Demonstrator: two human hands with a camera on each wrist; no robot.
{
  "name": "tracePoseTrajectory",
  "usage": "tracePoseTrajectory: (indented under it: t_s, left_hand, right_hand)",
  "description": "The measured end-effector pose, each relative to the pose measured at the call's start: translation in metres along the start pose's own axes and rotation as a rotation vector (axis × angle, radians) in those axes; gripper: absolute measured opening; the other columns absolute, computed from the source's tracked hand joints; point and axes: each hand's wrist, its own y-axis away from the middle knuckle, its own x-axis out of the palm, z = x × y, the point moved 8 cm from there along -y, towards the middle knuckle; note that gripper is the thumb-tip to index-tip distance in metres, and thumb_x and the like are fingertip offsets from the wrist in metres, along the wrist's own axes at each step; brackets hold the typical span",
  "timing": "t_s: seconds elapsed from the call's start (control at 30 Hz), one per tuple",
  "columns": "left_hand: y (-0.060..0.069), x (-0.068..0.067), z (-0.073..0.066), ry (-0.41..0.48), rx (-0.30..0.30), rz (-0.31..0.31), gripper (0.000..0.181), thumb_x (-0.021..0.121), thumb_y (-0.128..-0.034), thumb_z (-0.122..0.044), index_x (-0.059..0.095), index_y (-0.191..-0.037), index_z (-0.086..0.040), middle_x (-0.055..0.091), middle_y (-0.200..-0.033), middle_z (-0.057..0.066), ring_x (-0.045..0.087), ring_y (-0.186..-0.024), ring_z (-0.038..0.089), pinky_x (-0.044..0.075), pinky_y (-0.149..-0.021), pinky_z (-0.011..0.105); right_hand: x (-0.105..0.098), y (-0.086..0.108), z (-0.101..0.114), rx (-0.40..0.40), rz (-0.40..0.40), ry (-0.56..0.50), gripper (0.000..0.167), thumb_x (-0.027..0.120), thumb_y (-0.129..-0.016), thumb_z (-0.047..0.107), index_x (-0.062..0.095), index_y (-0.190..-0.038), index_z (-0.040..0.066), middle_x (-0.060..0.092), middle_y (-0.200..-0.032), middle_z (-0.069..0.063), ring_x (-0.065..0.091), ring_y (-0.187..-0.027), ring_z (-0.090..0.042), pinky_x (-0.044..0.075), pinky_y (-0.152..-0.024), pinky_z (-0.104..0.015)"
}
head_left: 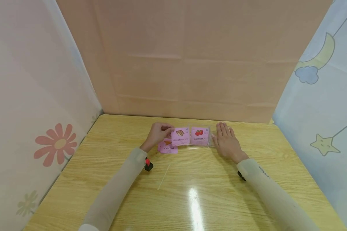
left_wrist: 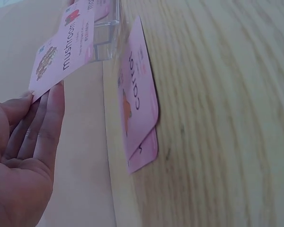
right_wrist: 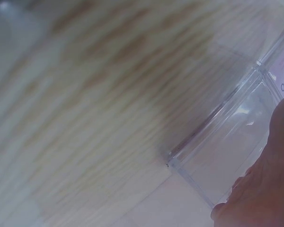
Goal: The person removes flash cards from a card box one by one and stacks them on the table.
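While the left hand's thumb and fingers pinch the mushroom card point(head_left: 180, 136) by its left edge, probably to leave its print uncovered, the right hand point(head_left: 228, 142) rests with straight fingers over the right end of the clear case point(right_wrist: 232, 137), seemingly steadying it. "Mushroom" sits just left of the card reading "tomato" point(head_left: 200, 133); nearer, on the desk point(head_left: 127, 205), lies one marked "carrot" point(head_left: 169, 150), its smaller print illegible.

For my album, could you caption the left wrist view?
A left hand pinches a mushroom card, with a carrot card nearby.
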Motion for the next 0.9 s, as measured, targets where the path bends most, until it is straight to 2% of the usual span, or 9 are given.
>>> tracePoseTrajectory:
  t_s: [0.17, 0.43, 0.57, 0.7, 0.9]
  left_hand:
    - [0.002, -0.003, 0.012, -0.012, -0.031, 0.029, 0.022, 0.072, -0.1009, -0.022, 0.081, -0.114, -0.006, 0.080, -0.114, 0.015, 0.079, -0.091, 0.020, 0.066, -0.079, 0.027]
    - [0.005, -0.010, 0.023, -0.030, -0.065, 0.054, 0.022, 0.072, -0.1013, -0.023, 0.081, -0.114, -0.007, 0.079, -0.117, 0.014, 0.078, -0.100, 0.024, 0.066, -0.085, 0.031]
    - [0.007, -0.014, 0.029, -0.022, -0.071, 0.050, 0.022, 0.072, -0.1011, -0.020, 0.081, -0.113, -0.005, 0.079, -0.117, 0.016, 0.078, -0.099, 0.023, 0.066, -0.085, 0.030]
    - [0.010, -0.015, 0.038, 0.004, -0.092, 0.059, 0.021, 0.071, -0.1017, -0.018, 0.081, -0.113, -0.003, 0.079, -0.114, 0.018, 0.079, -0.093, 0.021, 0.066, -0.080, 0.030]
    - [0.011, -0.018, 0.047, -0.005, -0.111, 0.058, 0.019, 0.072, -0.1012, -0.018, 0.082, -0.110, -0.004, 0.081, -0.107, 0.017, 0.077, -0.085, 0.015, 0.064, -0.072, 0.025]
  right_hand:
    - [0.001, -0.001, 0.000, 0.004, 0.011, 0.002, 0.073, 0.021, -0.115, 0.043, 0.002, -0.166, -0.006, 0.003, -0.175, -0.028, 0.001, -0.164, -0.046, 0.003, -0.133, -0.066]
    - [0.002, -0.002, 0.002, 0.002, 0.018, -0.001, 0.073, 0.020, -0.115, 0.043, 0.001, -0.166, -0.006, 0.002, -0.175, -0.028, 0.001, -0.164, -0.046, 0.003, -0.133, -0.065]
    - [0.002, -0.004, 0.003, -0.002, 0.006, -0.001, 0.073, 0.021, -0.115, 0.042, 0.002, -0.166, -0.007, 0.004, -0.175, -0.029, 0.002, -0.164, -0.047, 0.004, -0.133, -0.066]
    - [0.002, -0.003, 0.004, -0.003, -0.002, -0.001, 0.072, 0.024, -0.115, 0.039, 0.003, -0.165, -0.007, 0.006, -0.175, -0.029, 0.003, -0.164, -0.047, 0.004, -0.133, -0.066]
    - [0.001, -0.003, 0.005, -0.009, -0.019, 0.008, 0.070, 0.025, -0.116, 0.037, 0.004, -0.165, -0.008, 0.008, -0.174, -0.030, 0.005, -0.163, -0.048, 0.004, -0.133, -0.067]
